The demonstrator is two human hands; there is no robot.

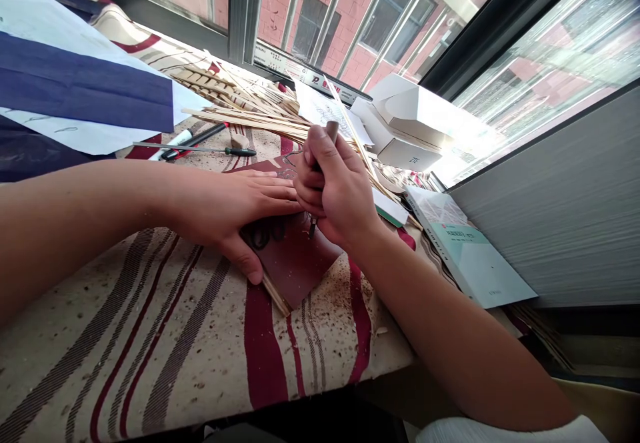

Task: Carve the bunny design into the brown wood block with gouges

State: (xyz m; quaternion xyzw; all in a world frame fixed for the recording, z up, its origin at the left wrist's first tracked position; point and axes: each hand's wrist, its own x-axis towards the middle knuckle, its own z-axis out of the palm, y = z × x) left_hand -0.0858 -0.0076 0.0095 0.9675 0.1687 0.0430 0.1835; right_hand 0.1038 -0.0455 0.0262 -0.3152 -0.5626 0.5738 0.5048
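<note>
My left hand (pixel 235 206) lies flat, fingers stretched out, pressing on a dark red board (pixel 295 263) with a drawn pattern. Under the board's near edge a thin wooden strip (pixel 276 294) shows. My right hand (pixel 333 186) is closed in a fist around a carving tool (pixel 332 129) held upright. The tool's tip (pixel 312 227) touches the red board just right of my left fingertips. Sawdust is scattered over the striped cloth (pixel 175 336) around the board.
A pile of thin wooden strips (pixel 240 106) lies behind the hands. A screwdriver (pixel 200 149) and a pen (pixel 175 143) rest to the left of it. White boxes (pixel 400 123) stand at the back right, a book (pixel 470 256) on the right. Blue and white paper (pixel 75 89) covers the left.
</note>
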